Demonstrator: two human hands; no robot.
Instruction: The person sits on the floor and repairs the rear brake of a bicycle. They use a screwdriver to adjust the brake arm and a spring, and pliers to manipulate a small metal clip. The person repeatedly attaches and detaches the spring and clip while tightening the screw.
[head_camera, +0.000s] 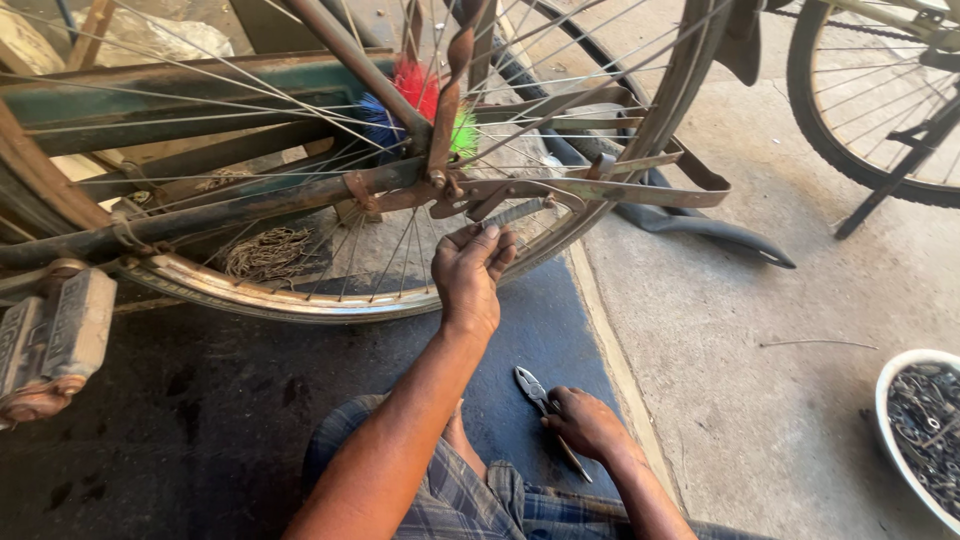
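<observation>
A rusty bicycle rear wheel (300, 295) with thin spokes fills the upper left. My left hand (470, 270) reaches up to the frame's rear end near the axle (440, 180) and grips a flat grey metal tool (515, 212), apparently a spanner, whose head is set against the rusty stay bracket. My right hand (585, 420) rests low on the dark blue mat (540, 330), closed around the handles of a pair of pliers (532, 385) whose jaws point up and to the left. My knees in checked cloth show at the bottom.
A worn pedal (50, 340) hangs at the left. A red, blue and green hub brush (420, 95) sits among the spokes. A black rubber strip (700, 225) lies on the concrete. A second bicycle's wheel (880, 100) stands top right, and a white bowl (885, 385) of metal parts bottom right.
</observation>
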